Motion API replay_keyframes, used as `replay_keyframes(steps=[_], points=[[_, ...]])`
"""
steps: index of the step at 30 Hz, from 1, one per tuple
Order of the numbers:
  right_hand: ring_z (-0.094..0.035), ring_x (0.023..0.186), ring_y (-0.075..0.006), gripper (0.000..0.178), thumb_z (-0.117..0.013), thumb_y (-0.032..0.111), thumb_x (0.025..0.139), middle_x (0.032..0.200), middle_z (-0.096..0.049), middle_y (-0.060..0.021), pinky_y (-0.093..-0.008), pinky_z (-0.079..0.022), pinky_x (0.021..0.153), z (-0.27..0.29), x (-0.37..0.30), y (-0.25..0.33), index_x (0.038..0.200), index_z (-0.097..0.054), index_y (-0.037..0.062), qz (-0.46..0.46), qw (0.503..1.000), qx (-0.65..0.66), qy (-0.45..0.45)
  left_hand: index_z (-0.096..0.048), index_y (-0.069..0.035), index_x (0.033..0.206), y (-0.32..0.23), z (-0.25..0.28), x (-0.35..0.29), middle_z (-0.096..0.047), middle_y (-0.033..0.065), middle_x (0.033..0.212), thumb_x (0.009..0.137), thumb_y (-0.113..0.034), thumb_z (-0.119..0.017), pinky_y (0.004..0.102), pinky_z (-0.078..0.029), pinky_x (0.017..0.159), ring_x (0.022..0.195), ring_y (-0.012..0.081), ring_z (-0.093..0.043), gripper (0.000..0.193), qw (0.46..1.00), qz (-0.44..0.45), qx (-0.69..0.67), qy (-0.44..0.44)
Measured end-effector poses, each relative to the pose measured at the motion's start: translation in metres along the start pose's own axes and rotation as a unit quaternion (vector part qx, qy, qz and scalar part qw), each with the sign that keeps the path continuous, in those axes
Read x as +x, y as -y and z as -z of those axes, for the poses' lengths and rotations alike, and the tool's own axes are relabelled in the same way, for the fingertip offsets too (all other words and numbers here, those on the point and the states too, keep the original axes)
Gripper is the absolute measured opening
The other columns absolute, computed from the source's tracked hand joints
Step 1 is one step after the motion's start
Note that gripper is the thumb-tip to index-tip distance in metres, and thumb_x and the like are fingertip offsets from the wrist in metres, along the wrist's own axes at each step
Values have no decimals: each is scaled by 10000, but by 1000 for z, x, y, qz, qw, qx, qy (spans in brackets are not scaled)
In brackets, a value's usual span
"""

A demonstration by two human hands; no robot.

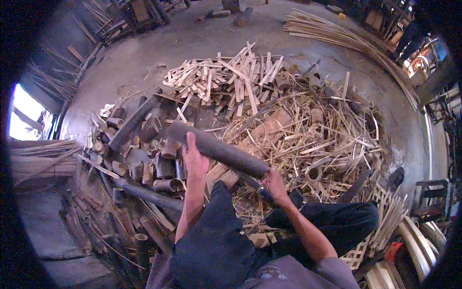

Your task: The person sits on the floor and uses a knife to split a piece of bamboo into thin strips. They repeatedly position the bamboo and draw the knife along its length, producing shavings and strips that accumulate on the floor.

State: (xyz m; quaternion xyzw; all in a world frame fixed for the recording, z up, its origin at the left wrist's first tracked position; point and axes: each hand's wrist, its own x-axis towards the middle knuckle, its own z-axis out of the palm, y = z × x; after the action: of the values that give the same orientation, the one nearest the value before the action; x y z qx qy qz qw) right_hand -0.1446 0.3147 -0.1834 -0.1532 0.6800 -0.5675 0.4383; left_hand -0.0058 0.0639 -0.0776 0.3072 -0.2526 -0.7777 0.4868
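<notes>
A thick, dark bamboo tube (224,150) slants across my lap, its left end higher and farther away. My left hand (195,159) is closed around it near that end, with the thumb lying along the top. At the lower right end, my right hand (275,185) is closed on the tube's rim. Just below, beside the right hand, is a dark bar-like tool (255,184); whether my fingers also touch it I cannot tell. Under the tube lies a wooden block (224,177), partly hidden by my knee.
Split bamboo slats (226,77) form a heap ahead. Shavings and strips (313,125) cover the right side, with a dark curved blade (356,187) among them. Cut bamboo pieces (163,171) crowd the left. Long strips (337,32) lie along the far right floor.
</notes>
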Motion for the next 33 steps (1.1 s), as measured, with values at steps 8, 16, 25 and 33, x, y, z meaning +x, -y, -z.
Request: replay_keyframes(steps=[8, 16, 25, 33], points=[[-535, 1015, -403, 633, -635, 293, 792, 1158, -538, -205, -482, -427, 886, 3, -25, -79, 1329, -394, 61, 118, 823, -554, 39, -409, -48, 1309, -71, 47, -16, -538, 136, 1218, 811, -254, -735, 396, -463, 913, 1012, 231, -572, 630, 964, -137, 171, -152], [-601, 996, -294, 499, -593, 251, 842, 1086, -620, -187, -375, -452, 871, 6, -26, -19, 1265, -473, 17, 23, 976, -216, 22, -581, -15, 1061, -11, -22, -43, -622, 41, 989, 834, -262, -708, 306, -454, 781, 854, 130, -561, 359, 918, -183, 351, 10], [-462, 503, -79, 482, -464, 219, 973, 678, -477, 3, -238, -412, 446, -10, -102, 180, 1396, -284, 71, 126, 990, -59, -6, -609, 17, 1010, 0, -39, -51, -641, 73, 773, 849, -151, -658, 282, -472, 653, 686, 104, -563, 237, 787, -166, 585, 99], [-420, 467, -67, 336, -363, 291, 1010, 659, -437, 5, -223, -358, 410, -40, -129, 209, 1259, -385, 67, 40, 995, 36, 80, -639, 29, 998, 10, -42, -83, -611, 16, 736, 846, -113, -671, 252, -434, 598, 671, 49, -455, 211, 798, -132, 563, 167]])
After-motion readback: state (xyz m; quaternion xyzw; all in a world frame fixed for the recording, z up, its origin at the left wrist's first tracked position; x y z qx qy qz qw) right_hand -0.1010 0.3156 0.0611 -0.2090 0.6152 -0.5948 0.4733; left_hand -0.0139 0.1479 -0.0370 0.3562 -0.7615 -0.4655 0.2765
